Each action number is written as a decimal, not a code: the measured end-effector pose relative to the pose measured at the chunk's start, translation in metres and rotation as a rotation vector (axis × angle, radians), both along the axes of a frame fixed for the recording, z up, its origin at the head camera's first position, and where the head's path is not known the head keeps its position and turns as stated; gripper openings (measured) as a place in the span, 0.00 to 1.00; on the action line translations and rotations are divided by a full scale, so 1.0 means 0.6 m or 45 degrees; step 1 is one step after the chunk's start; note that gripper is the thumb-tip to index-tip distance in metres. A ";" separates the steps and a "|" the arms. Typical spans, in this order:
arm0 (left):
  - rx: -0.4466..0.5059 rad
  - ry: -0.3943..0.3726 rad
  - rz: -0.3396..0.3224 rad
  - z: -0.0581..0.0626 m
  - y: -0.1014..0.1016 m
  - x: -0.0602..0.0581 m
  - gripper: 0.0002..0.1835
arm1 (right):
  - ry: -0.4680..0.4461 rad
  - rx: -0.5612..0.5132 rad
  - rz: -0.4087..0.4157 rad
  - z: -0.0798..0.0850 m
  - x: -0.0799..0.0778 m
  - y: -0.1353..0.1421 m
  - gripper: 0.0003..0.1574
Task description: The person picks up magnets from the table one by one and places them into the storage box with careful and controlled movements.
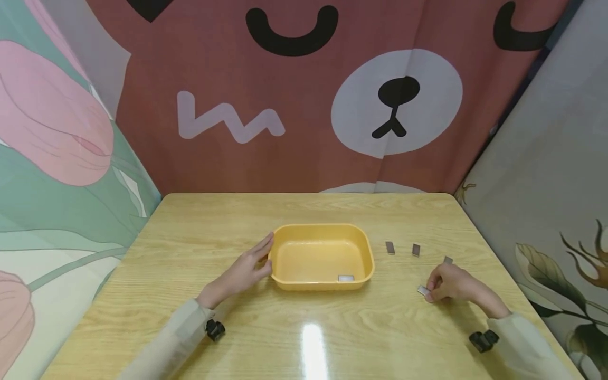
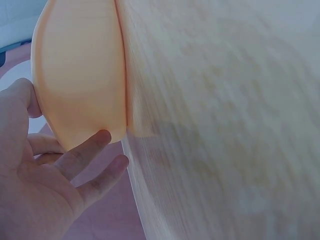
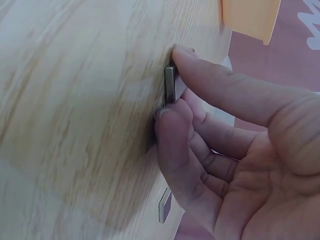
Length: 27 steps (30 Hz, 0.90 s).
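Observation:
A shallow yellow plastic tray (image 1: 322, 285) sits mid-table in the head view, and a small flat silvery rectangular piece (image 1: 345, 278) lies inside near its front right corner. My left hand (image 1: 244, 270) rests against the tray's left end. Its spread, fairly straight fingers touch the outer wall (image 2: 82, 75) there. To the tray's right, my right hand (image 1: 451, 283) pinches another small silvery rectangular piece (image 1: 422, 290) between thumb and fingertips, close over the tabletop. In the right wrist view, the edge of this held piece (image 3: 170, 85) shows between the fingers.
Two dark grey rectangular pieces (image 1: 390, 248) (image 1: 416, 250) lie right of the tray. One more piece (image 1: 448, 259) is partly hidden behind my right hand. Printed curtains (image 1: 304, 163) stand behind and beside the wooden table (image 1: 256, 338).

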<state>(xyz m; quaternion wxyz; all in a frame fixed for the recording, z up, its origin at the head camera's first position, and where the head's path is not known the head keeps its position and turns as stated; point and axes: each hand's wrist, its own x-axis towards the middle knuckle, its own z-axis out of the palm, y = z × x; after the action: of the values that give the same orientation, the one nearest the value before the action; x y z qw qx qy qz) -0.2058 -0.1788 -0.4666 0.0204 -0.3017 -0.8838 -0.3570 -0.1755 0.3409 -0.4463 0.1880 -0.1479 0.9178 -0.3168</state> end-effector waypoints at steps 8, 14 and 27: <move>-0.019 0.002 0.013 0.004 -0.004 0.001 0.32 | -0.045 -0.082 0.020 -0.003 -0.005 -0.005 0.10; 0.002 -0.010 -0.007 0.006 -0.002 0.002 0.32 | -0.061 -0.103 -0.022 -0.003 -0.005 -0.009 0.10; -0.014 -0.031 0.001 0.003 -0.002 0.000 0.32 | -0.048 -0.112 -0.037 -0.002 -0.004 -0.014 0.08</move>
<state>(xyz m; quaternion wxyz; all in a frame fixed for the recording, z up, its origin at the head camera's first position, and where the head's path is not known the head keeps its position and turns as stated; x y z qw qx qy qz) -0.2060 -0.1798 -0.4645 0.0083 -0.2971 -0.8861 -0.3556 -0.1777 0.3326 -0.4475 0.1940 -0.1365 0.9014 -0.3623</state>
